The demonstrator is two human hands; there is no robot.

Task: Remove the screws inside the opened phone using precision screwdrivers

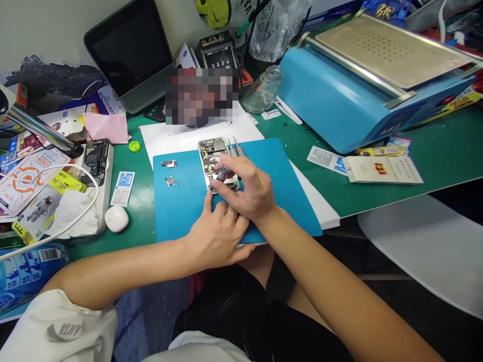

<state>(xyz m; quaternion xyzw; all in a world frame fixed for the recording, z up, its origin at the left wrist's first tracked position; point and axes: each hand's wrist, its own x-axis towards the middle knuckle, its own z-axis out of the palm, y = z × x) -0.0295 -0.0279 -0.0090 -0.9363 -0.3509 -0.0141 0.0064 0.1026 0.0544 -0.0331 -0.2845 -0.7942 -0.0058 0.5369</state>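
Note:
An opened phone with its insides exposed lies on a blue work mat. My right hand is over the phone's lower half, its fingers pinched round a small grey screwdriver that stands on the phone. My left hand rests on the mat just below the phone, fingers curled, a fingertip touching the phone's bottom edge. Two small metal parts lie on the mat to the left. Tweezers lie beside the phone's upper right.
A blue machine with a flat metal top stands at the back right. A glass jar, a tablet, a second opened phone, a white earbud case, a cable and packaging crowd the green desk.

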